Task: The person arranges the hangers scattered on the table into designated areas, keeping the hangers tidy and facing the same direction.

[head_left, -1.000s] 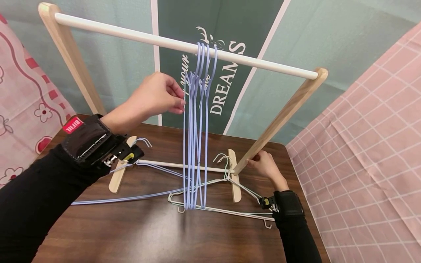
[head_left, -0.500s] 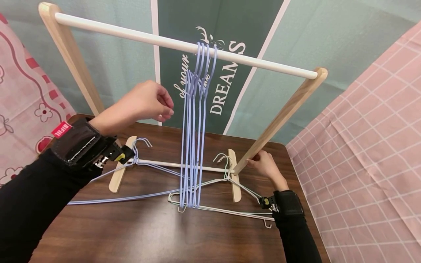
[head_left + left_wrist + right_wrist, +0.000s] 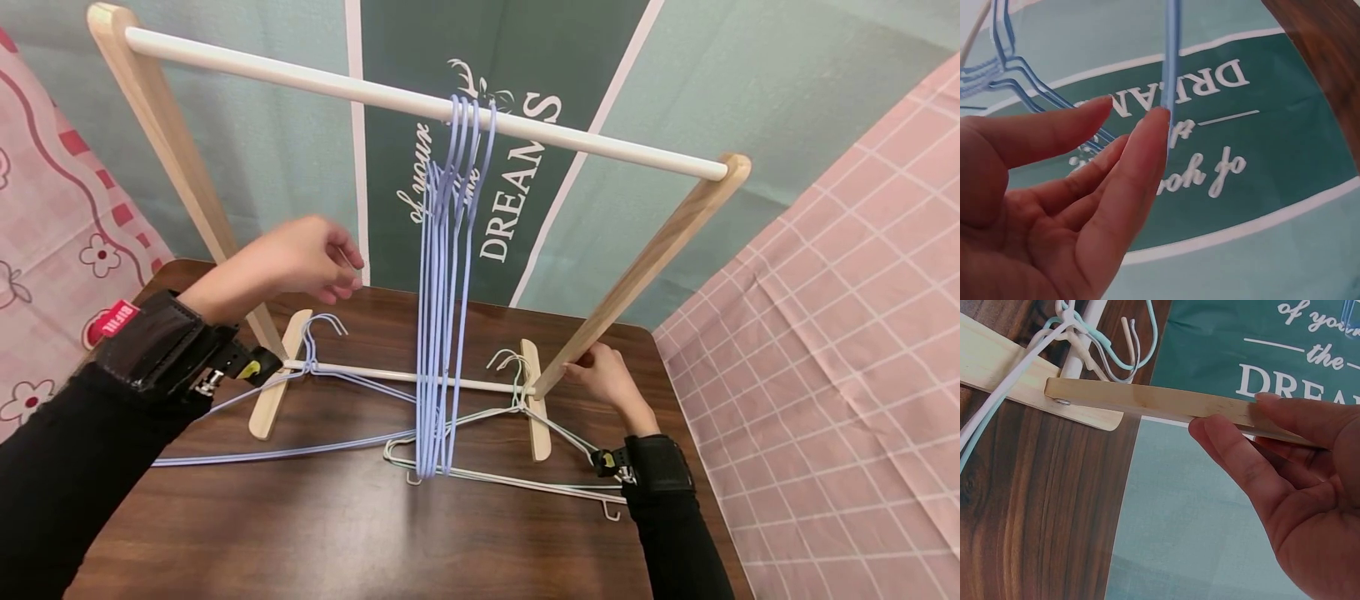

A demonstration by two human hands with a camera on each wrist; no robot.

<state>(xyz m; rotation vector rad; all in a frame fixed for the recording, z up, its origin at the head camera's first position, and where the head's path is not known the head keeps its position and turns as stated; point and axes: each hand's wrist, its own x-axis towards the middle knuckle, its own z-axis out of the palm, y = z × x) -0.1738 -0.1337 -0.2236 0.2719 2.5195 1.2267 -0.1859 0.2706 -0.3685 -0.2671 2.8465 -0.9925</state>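
Observation:
Several blue-purple clothes hangers (image 3: 435,333) hang bunched on the white top rail (image 3: 300,77) of a small wooden clothes rack. My left hand (image 3: 303,258) is left of them, apart from the bunch, its fingers loosely bent with nothing between them. In the left wrist view the thumb and fingers of that hand (image 3: 1079,200) stand apart, and a blue hanger wire (image 3: 1172,56) passes beyond the fingertips. My right hand (image 3: 606,379) grips the lower part of the rack's right post (image 3: 637,275). In the right wrist view, thumb and fingers pinch the post (image 3: 1141,397).
Blue hangers (image 3: 285,455) lie on the brown table (image 3: 337,533) by the left foot (image 3: 268,408). White and pale-green hangers (image 3: 517,483) lie by the right foot (image 3: 538,433). A green curtain (image 3: 420,250) stands behind, a pink checked cloth (image 3: 840,358) at the right.
My left hand has moved away from the hanging hangers, left and down. The bunch has swung slightly and its bottom sits closer together. My right hand stays on the post.

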